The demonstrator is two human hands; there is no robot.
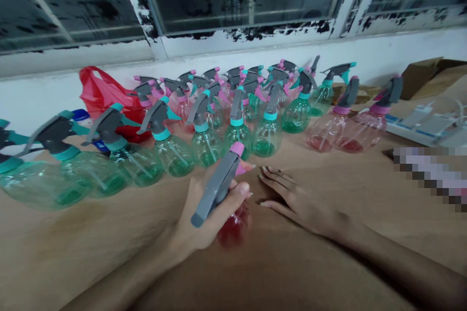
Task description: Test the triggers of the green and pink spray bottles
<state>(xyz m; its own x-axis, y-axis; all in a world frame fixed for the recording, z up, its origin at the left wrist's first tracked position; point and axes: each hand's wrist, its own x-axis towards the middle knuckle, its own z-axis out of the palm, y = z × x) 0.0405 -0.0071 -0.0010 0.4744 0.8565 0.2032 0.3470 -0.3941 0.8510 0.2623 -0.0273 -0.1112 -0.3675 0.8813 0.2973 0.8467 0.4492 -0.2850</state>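
My left hand [211,209] is closed around the neck of a pink spray bottle [233,228], whose grey trigger head with a pink nozzle leans up to the right. Part of the bottle's body is hidden behind my fingers and looks slightly blurred. To its right, my right hand [288,194] rests on the brown table [292,262] with fingers stretched out, holding nothing. Just beyond both hands stand green spray bottles [237,138] with grey and teal heads. Two pink spray bottles [328,129] are beyond my right hand.
Several more green and pink spray bottles crowd toward the wall. At the back left lies a red plastic bag [105,92]. A cardboard box [426,75] and a white tray with parts [423,129] are on the right, with a pixelated object in front. Windows [237,0] line the wall.
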